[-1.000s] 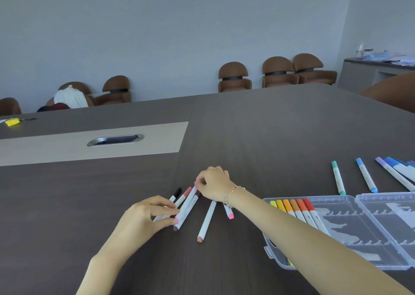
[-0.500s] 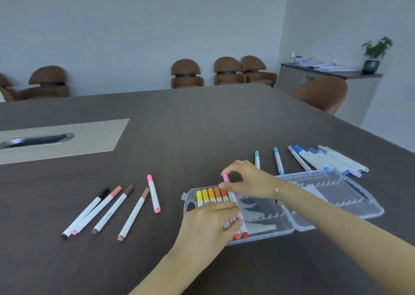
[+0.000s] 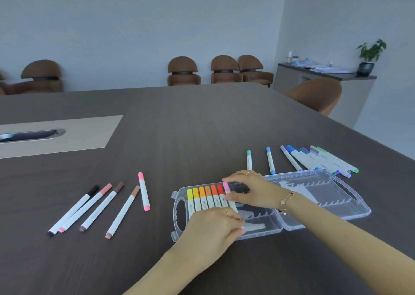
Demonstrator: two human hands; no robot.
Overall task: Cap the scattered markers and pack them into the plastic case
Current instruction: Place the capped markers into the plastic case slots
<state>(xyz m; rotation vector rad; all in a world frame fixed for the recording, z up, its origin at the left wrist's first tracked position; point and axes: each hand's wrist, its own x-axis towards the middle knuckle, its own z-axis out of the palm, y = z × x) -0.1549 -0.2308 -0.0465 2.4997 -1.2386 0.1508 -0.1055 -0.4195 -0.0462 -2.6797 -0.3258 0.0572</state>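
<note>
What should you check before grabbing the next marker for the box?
1. Pink marker lies in its slot beside the red one: ok, though its lower end is hidden.
2. Right hand free: not ok, it presses the pink marker.
3. Left hand free: not ok, it rests on the row.
4. Plastic case open with empty slots: ok.
5. Five loose markers on the left capped: ok.

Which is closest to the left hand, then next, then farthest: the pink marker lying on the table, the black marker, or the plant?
From the left hand:
1. Pink marker, on the table just left of the case.
2. Black marker, farther left, at the end of the loose row.
3. Plant, far off on the sideboard at the right wall.
</note>
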